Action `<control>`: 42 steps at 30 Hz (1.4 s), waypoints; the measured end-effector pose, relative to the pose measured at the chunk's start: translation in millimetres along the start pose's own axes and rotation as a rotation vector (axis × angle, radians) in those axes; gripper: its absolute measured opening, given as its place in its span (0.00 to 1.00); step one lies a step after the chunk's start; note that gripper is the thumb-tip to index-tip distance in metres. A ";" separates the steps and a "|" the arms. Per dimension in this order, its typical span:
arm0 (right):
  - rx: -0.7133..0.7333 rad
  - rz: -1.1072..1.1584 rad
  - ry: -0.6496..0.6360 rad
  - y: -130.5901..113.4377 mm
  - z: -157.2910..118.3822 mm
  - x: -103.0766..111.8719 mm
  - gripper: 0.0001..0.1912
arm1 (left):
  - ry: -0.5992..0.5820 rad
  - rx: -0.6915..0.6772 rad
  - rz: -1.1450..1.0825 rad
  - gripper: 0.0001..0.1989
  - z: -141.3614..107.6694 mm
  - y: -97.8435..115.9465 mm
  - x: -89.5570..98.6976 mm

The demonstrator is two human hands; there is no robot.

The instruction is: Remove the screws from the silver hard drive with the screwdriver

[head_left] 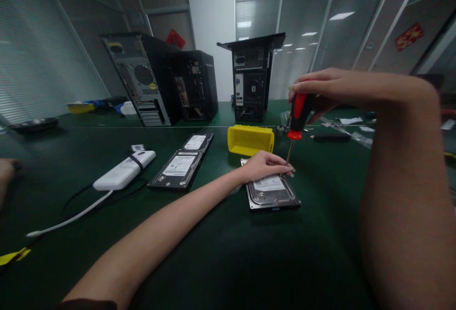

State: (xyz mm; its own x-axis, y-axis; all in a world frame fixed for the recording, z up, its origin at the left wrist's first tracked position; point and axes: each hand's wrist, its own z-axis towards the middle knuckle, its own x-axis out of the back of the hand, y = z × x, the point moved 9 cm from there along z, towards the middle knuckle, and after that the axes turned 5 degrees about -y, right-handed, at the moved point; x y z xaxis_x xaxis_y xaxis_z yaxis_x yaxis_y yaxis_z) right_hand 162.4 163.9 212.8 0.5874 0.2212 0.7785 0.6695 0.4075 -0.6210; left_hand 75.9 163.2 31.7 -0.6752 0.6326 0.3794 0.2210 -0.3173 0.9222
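With left hand (262,165), pressing on a hard disk drive (272,193), well short of the far edge of the surface (213,267); cannot tell if pinching anything. With right hand (318,89), gripping a screwdriver (298,115); if tilted under pressure, could skid into left hand.

Dark sleeve (89,305), bare left forearm (162,229)

The silver-and-black hard drive (271,191) lay flat, white label upward, on the green tabletop (221,253), and the red-and-black screwdriver (297,114) stood above it, slightly tilted, its metal shaft running down to, apparently, the drive's right edge
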 end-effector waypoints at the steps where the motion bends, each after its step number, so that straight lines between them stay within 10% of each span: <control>1: 0.002 0.005 -0.010 0.2 0.1 -1.1 0.16 | 0.000 0.003 0.000 0.12 -0.1 0.2 -0.1; 42: -0.057 0.047 0.016 8.7 8.7 0.8 0.20 | -0.010 -0.023 -0.025 0.12 1.2 0.8 -1.5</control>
State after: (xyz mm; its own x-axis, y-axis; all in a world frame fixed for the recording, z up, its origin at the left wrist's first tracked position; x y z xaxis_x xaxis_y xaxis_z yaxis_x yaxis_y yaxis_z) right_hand 164.8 175.2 208.8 0.6257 0.2241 0.7472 0.6657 0.3460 -0.6612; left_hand 77.9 162.8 31.9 -0.6732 0.6477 0.3567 0.1873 -0.3173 0.9296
